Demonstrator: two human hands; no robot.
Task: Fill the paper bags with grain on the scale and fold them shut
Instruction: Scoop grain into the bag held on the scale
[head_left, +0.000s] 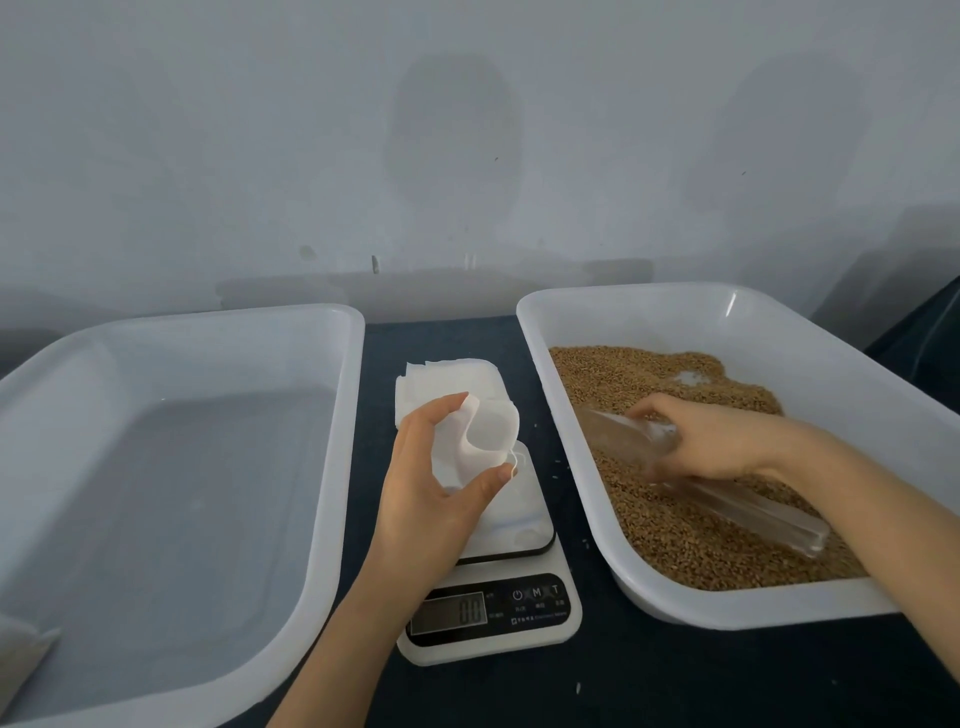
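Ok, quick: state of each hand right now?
Left hand: fingers curled round a small white paper bag over the white digital scale.
Right hand: gripping a clear plastic scoop in the brown grain.

A thin white bag (483, 441), crumpled and with a loose thread at its edge, is pinched between the thumb and fingers of the left hand (436, 483) above the scale (493, 613). The scale is white with a dark panel, and zeros are shown on its display. A stack of bags (441, 376) is laid flat on the counter (649, 675) just behind it. Brown grain (675, 530) is spread in the tub (779, 317) on the right, where a clear scoop (737, 499) is gripped low by the right hand (717, 441).
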